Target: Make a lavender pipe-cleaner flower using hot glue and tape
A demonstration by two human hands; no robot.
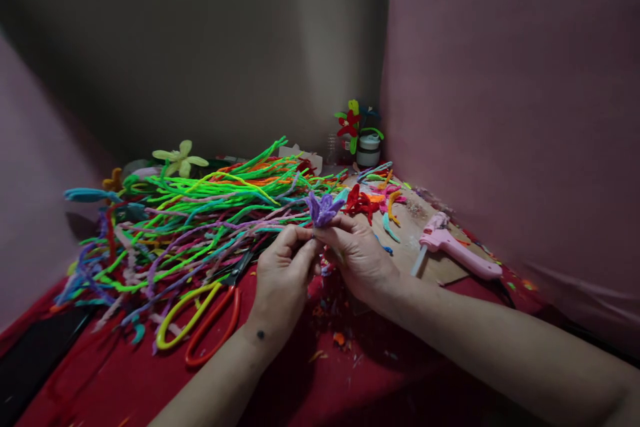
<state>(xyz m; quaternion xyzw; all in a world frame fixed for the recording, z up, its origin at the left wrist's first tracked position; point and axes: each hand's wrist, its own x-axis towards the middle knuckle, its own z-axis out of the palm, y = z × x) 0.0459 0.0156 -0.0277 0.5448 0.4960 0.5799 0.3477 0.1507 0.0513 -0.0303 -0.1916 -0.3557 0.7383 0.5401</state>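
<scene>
A purple pipe-cleaner flower (pixel 324 208) with pointed petals stands upright between my hands, above the red cloth. My right hand (pixel 363 257) pinches it near its base, thumb and fingers closed. Just below the petals, my left hand (pixel 289 270) has its thumb and forefinger pressed together at the flower's base, and the tips of both hands meet there. What lies between those fingertips is mostly hidden. Scissors (pixel 213 320) with one yellow and one red handle lie to the left of my left hand, their blades partly under pipe cleaners.
A large heap of coloured pipe cleaners (pixel 200 213) spreads across the left. A pink glue gun (pixel 463 250) rests on a cardboard sheet (pixel 415 213) at the right, beside red petal shapes (pixel 359 203). Behind stand a small jar (pixel 369 152) and finished flowers (pixel 349 123). Walls enclose the back and sides.
</scene>
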